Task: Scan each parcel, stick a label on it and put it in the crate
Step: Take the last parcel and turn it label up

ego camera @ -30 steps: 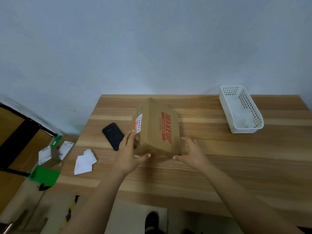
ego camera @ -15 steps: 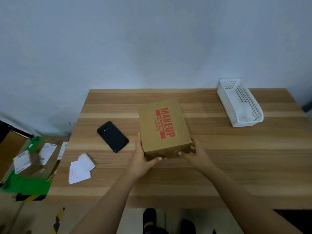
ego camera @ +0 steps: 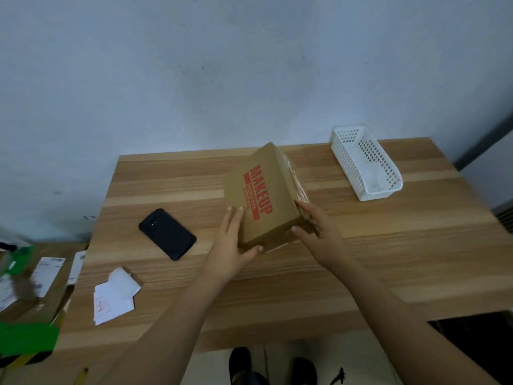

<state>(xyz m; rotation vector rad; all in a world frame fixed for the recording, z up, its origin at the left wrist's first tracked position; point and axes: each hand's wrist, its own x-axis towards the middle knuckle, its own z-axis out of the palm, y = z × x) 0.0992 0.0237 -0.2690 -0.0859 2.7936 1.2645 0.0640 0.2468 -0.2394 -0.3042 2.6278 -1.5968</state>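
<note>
- Both hands clamp the tilted cardboard box [ego camera: 261, 195]. The left hand [ego camera: 230, 251] lays its fingers up the box's left side with the thumb hooked under the near bottom edge. The right hand [ego camera: 316, 232] grips the near right corner, thumb on the near face.
- At the far left, below the table [ego camera: 388, 259], lie labelled cartons [ego camera: 47, 276] and something green [ego camera: 27, 339]. All are blurred and cut off by the frame.
- White label slips [ego camera: 115, 298] lie near the table's left edge; their print is too small to read.
- A black handset [ego camera: 167, 233] lies flat between the slips and the box, apart from both.
- The box sits mid-table, its "MAKEUP" face turned left and up. A label on its right side is only partly visible.
- Bare wood runs from the box to the white plastic crate [ego camera: 366, 162] at the far right corner.
- Dark shoes [ego camera: 244, 362] show beneath the near edge.
</note>
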